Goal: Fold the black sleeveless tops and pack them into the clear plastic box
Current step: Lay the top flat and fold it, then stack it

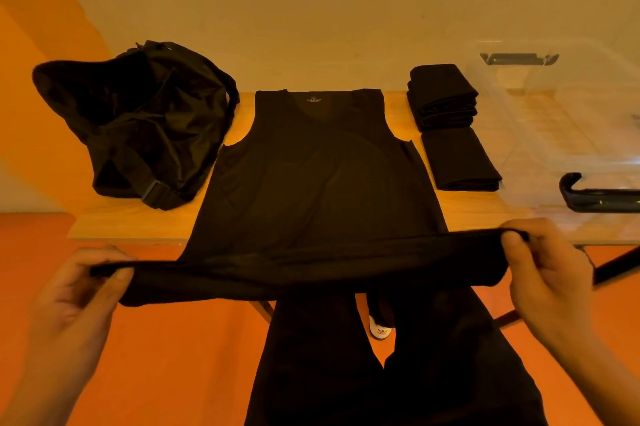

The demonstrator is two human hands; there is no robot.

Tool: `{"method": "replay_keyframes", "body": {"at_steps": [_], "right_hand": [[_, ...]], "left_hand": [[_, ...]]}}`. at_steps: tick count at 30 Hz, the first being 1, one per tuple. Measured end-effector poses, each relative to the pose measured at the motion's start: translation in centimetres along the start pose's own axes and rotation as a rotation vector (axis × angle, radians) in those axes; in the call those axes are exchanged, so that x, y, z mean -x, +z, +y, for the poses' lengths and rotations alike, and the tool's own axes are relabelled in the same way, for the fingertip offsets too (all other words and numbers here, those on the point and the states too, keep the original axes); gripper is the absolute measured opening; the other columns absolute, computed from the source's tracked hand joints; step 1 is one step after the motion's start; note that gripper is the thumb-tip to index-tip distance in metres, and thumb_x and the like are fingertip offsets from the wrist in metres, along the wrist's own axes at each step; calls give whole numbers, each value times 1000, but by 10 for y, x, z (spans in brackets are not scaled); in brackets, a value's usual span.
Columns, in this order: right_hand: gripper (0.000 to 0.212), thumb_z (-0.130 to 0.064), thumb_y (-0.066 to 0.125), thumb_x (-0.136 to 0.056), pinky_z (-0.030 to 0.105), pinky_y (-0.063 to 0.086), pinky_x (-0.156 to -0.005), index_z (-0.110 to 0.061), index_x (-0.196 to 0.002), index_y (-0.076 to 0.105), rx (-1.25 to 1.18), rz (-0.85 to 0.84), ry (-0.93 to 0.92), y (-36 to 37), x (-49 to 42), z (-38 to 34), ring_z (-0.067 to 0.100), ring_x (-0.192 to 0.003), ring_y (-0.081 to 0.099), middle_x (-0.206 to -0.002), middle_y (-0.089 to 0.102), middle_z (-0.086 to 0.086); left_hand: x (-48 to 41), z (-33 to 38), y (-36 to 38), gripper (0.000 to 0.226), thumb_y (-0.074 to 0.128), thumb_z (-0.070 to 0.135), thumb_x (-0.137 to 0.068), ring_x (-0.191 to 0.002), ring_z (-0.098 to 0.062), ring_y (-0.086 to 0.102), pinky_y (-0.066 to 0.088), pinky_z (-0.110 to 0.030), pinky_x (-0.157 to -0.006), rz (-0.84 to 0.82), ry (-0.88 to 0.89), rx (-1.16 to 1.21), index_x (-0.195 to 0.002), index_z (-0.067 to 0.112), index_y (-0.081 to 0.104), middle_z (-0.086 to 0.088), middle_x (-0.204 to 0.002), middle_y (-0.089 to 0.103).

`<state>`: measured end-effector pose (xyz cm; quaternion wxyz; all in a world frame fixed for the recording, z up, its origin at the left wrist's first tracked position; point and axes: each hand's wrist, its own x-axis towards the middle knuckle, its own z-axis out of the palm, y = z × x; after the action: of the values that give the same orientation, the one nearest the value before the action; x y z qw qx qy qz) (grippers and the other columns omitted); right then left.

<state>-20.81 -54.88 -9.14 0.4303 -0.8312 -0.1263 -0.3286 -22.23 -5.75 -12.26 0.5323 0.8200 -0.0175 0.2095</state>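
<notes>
Two hands hold one black sleeveless top [318, 166] by its hem. The left hand [79, 290], lower left of the frame, pinches the left hem corner between thumb and fingers. The right hand [543, 273], lower right, pinches the right hem corner in the same manner. The hem is stretched between them, raised off the near edge of the wooden table [138, 221]. The rest of the garment lies flat at centre frame, with the neckline and shoulder straps toward the far edge and a small label showing inside the neck.

Right of it, and apart from it, a stack of folded black tops [443, 96] sits at the far side, with a single folded black top [460, 159] directly in front. Whether these two touch cannot be told.

The clear plastic box [561, 134] stands at the right of the frame, just beside the folded items, with a black latch handle [599, 197] on its near end.

At upper left, a black bag [145, 120] lies slumped and open on the table's left end, near the top's left armhole.

Below the table, black trousers [346, 373] and a white shoe [380, 330] show against the orange floor [173, 356].
</notes>
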Motion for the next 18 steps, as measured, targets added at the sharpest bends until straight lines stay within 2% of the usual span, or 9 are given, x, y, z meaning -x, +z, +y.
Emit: {"method": "replay_keyframes", "body": {"at_steps": [1,3,6,7,9,11,13,16,18], "right_hand": [[14,-53,41,-104,19,45,-64,-46,-102,53,-6,-9,59,4,-4,1,4,-77,58,-88,59,-19],[13,-54,42,-103,29,47,-65,-51,-105,54,14,47,139,16,-18,9,11,-78,59,-86,59,-12],[16,-51,45,-101,31,49,-65,-42,-102,57,51,93,227,35,-48,23,4,-80,61,-85,62,-15],[15,-45,47,-102,29,47,-63,-35,-102,58,67,86,244,41,-58,29,3,-78,61,-83,62,-15],[14,-34,51,-105,25,43,-59,-26,-98,59,92,41,281,54,-80,45,5,-73,59,-79,62,-10],[20,-34,53,-105,22,40,-57,-21,-92,62,147,-7,307,66,-103,62,9,-67,58,-74,62,-2],[27,-37,54,-103,17,37,-55,-19,-84,62,246,-58,315,79,-127,78,10,-60,56,-67,60,-3],[27,-40,55,-102,12,32,-55,-22,-83,62,410,-122,343,101,-158,101,3,-60,52,-66,57,-9],[31,-42,54,-102,18,36,-57,-20,-83,64,466,-129,377,115,-172,122,6,-62,54,-66,58,-8]], "left_hand": [[-8,13,9,22,62,40,-95,-102,-37,62,57,-44,-74,52,-3,24,-115,30,62,-10,-114,62],[-27,31,25,27,62,45,-98,-116,-35,61,55,-44,-91,51,-48,60,-117,25,63,-15,-124,61],[-59,33,43,29,59,38,-101,-118,-32,61,50,-55,-98,69,-54,74,-116,13,61,-19,-123,61],[-70,35,50,25,57,35,-101,-117,-29,62,50,-54,-97,86,-62,58,-115,13,60,-18,-122,62],[-93,39,66,13,55,29,-104,-112,-19,63,51,-40,-93,104,-19,-14,-112,21,61,-11,-120,63],[-119,38,80,6,53,27,-106,-104,-8,61,49,-32,-88,110,6,-111,-107,29,58,0,-112,62],[-147,33,91,4,52,26,-107,-94,2,57,45,-31,-85,109,-12,-221,-109,25,55,10,-102,59],[-189,29,109,14,51,27,-106,-80,5,53,42,-17,-75,124,-43,-370,-113,15,57,2,-100,61],[-212,26,120,17,50,26,-106,-71,-2,50,41,-10,-63,127,-50,-475,-113,12,57,-5,-94,58]]}}
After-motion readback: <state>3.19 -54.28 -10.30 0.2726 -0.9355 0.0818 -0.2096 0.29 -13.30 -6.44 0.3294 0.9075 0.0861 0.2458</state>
